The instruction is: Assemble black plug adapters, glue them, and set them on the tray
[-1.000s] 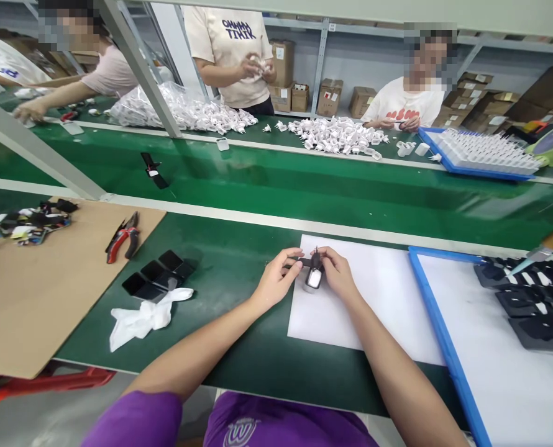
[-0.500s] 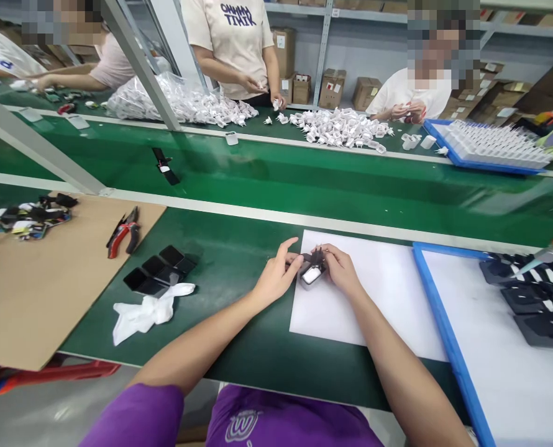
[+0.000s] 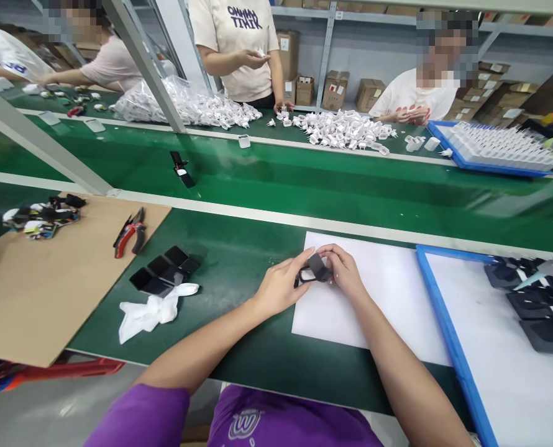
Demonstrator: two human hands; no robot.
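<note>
Over the left part of a white sheet (image 3: pixel 374 298), both my hands hold a small black plastic housing (image 3: pixel 320 267) with a white part inside it. My left hand (image 3: pixel 281 282) grips its left side, fingers and thumb closed around the edge. From the right, my right hand (image 3: pixel 345 268) pinches the other side. A dark flat piece stands tilted up on the housing; my fingers partly hide how the pieces join. To the left, several black open cases (image 3: pixel 164 270) lie beside a crumpled white glove-like cloth (image 3: pixel 158 312).
Red-handled pliers (image 3: pixel 131 234) and a pile of small electronic parts (image 3: pixel 41 217) lie on a brown board (image 3: pixel 34 298). At right, a blue-rimmed tray (image 3: pixel 437 304) holds rows of black housings (image 3: pixel 537 307). Beyond the green conveyor (image 3: pixel 304 180), co-workers handle white plug parts (image 3: pixel 346 129).
The housing has turned in my hands, and a dark flat piece now shows tilted up on it. My left index finger has come down from pointing outward to close on the housing.
</note>
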